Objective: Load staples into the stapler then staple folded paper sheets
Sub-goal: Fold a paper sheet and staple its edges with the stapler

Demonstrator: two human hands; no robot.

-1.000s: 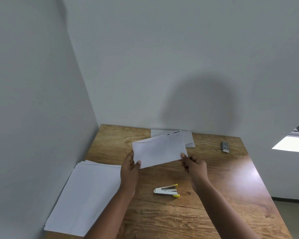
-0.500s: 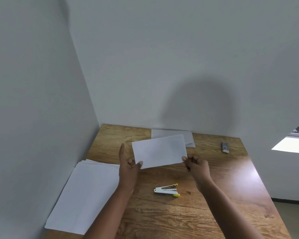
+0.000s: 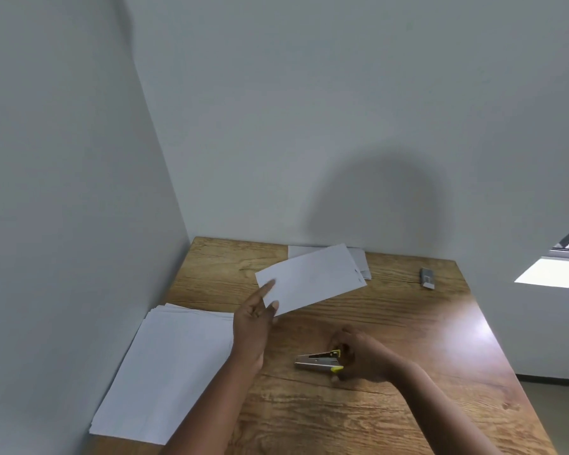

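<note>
Stapler (image 3: 319,361) is pinched at its yellow end by right hand (image 3: 362,359); folded sheet (image 3: 311,279), pinched by left hand (image 3: 255,326), should be fed squarely beyond that grip.

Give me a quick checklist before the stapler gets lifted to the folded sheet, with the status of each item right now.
1. Folded sheet held: ok, the left hand pinches its near left corner and it is lifted off the table.
2. Stapler within grasp: ok, the right hand is at its yellow end, and the stapler lies on the table.
3. Firm grip on the stapler: cannot tell, the hand is blurred.
4. Staples loaded: cannot tell from this view.
5. Free edge of the sheet for stapling: ok, its right side is unobstructed.
6. Path between stapler and sheet: ok, only bare wood lies between; the paper stack sits off to the left.
</note>
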